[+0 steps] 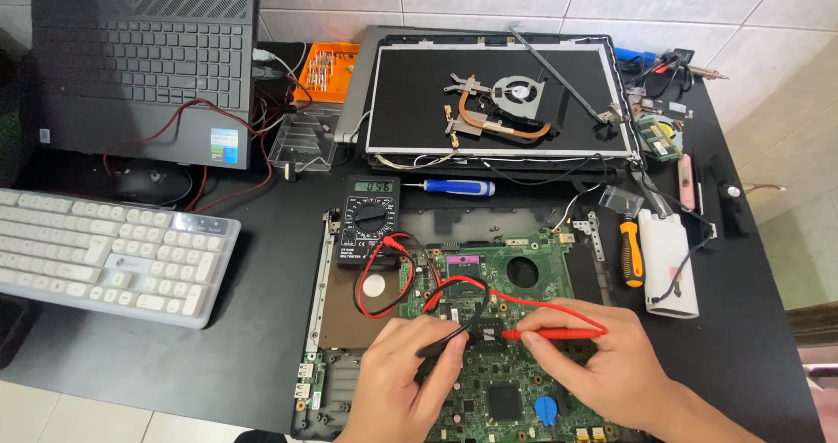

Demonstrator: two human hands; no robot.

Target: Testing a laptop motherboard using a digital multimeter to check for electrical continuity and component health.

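Observation:
An opened laptop base with a green motherboard (pixel 524 391) lies at the table's near edge. My left hand (pixel 397 382) pinches a black probe (pixel 449 340) whose tip rests on the board's middle. My right hand (pixel 602 364) grips a red probe (pixel 559 332) pointing left toward the same spot, tips close together. Red and black leads (pixel 375 277) loop back to a black multimeter (pixel 367 219) standing just behind the board, its display lit.
A detached laptop screen panel (pixel 497 146) holds a fan with copper heatpipe (pixel 502 107). A blue screwdriver (pixel 458 187), an orange screwdriver (pixel 631 253) and a white block (pixel 668 264) lie nearby. A white keyboard (pixel 105 255) and a dark laptop (pixel 140 68) sit left.

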